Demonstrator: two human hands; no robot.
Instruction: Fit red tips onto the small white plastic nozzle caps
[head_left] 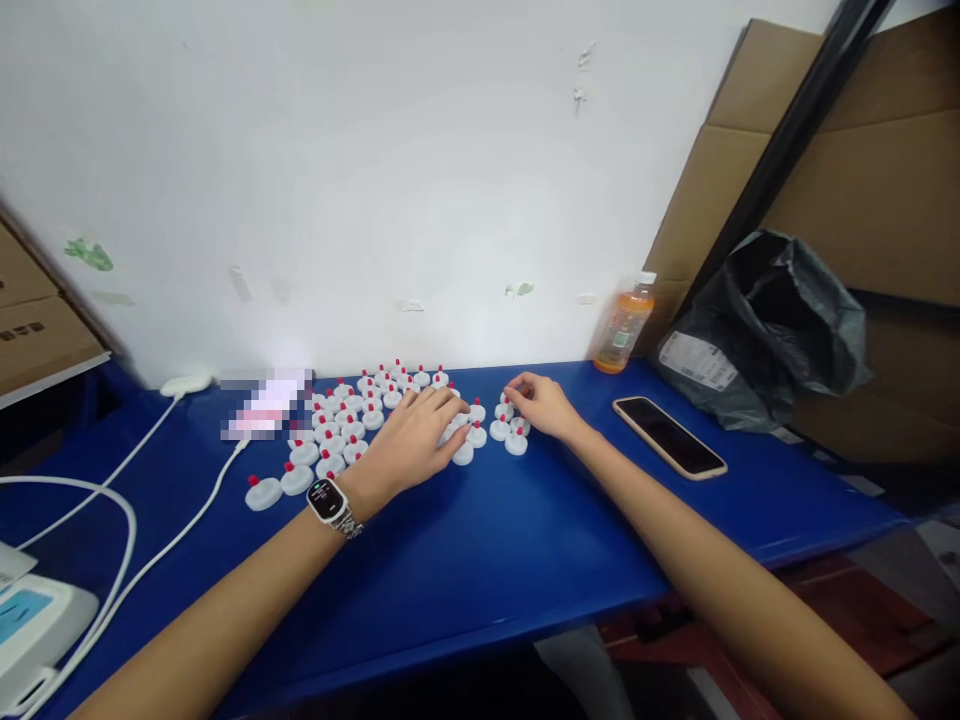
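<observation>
The left hand [417, 436] lies palm down with its fingers spread loosely over the right end of a cluster of small white round plastic caps with red tips [352, 420], its fingertips touching the caps at the near right of the group; it grips nothing that can be seen. A dark-faced wristwatch on a metal band [330, 502] sits on that wrist. The right hand [541, 404] rests just to the right, fingers curled down onto a small separate group of the same caps [510, 432]; whether it pinches one cannot be told.

Each cap is a flat white disc with a short red nub standing up from its middle, so the axis of each runs upright and the red tip points at the ceiling. The main cluster spreads across the blue tabletop [495, 560], from the near left toward the far right by the white wall [390, 160].

Right of the right hand a smartphone with a dark screen and pale case [669, 436] lies flat, its long axis running from far left to near right. Farther off stand an orange drink bottle with a white cap [624, 324] and a crumpled black plastic bag [765, 330] against brown cardboard boxes [885, 170]. White cables [142, 540] run along the left of the tabletop.
</observation>
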